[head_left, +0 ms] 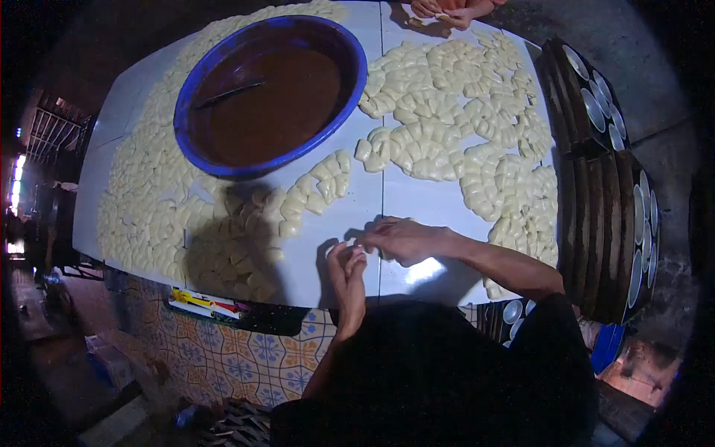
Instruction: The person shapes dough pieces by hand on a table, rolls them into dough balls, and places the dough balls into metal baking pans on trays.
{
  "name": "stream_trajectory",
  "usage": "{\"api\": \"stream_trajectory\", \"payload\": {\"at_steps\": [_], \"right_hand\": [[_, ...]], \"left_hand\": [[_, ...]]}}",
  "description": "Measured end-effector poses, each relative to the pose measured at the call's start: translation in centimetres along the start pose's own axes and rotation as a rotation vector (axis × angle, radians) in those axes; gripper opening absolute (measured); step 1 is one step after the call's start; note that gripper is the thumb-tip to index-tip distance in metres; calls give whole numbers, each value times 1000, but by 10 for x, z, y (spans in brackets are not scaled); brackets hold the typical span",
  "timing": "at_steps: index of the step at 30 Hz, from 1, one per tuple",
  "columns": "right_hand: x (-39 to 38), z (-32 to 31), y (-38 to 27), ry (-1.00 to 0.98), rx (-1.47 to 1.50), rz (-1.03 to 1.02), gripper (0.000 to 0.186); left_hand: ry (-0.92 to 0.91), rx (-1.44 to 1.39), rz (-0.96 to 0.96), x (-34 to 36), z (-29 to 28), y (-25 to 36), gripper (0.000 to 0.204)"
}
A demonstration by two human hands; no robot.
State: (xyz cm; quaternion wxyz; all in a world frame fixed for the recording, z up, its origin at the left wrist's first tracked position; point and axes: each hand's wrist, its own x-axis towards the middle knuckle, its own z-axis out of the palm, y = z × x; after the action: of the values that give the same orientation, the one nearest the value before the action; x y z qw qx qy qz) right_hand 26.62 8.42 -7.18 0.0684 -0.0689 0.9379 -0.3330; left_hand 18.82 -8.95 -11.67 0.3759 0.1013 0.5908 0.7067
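Observation:
Close together above the near edge of a white table [302, 281], my two hands meet at the fingertips. My left hand [347, 281] has its fingers curled in, the tips close to the right hand's. From the right reaches my right hand [406, 240], fingers bent and pinched together. Whatever lies between the fingers is too small or hidden to make out. Pale dough pieces [316, 186] lie in a curved row just beyond my hands. More dough pieces [424, 145] spread over the right half of the table, and others [149, 208] cover the left.
A big blue basin [354, 97] of brown paste, with a dark flat tool [229, 94] in it, stands on the table. Opposite, another person's hands [450, 13] hold a small dough piece. Dark racks of round metal tins [640, 223] line the right side. Patterned tiles [223, 350] lie below.

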Motion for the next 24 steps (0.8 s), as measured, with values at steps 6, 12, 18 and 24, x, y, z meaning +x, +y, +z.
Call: {"api": "stream_trajectory", "payload": {"at_steps": [6,12,18,24], "right_hand": [[-55,-11,-2,83,-95,155,76],[-55,49,26,392,-283,139,55],[-65,62,27,867,644,254,33],[-191,34,-64,1215,1674,-142,52]], "left_hand": [[-191,237,-129,-12,13,-1,54],[-191,140,-120,0,33,-2,55],[-227,-12,-62,7,61,26,49],[-287,100,238,-16,94,41,45]]}}
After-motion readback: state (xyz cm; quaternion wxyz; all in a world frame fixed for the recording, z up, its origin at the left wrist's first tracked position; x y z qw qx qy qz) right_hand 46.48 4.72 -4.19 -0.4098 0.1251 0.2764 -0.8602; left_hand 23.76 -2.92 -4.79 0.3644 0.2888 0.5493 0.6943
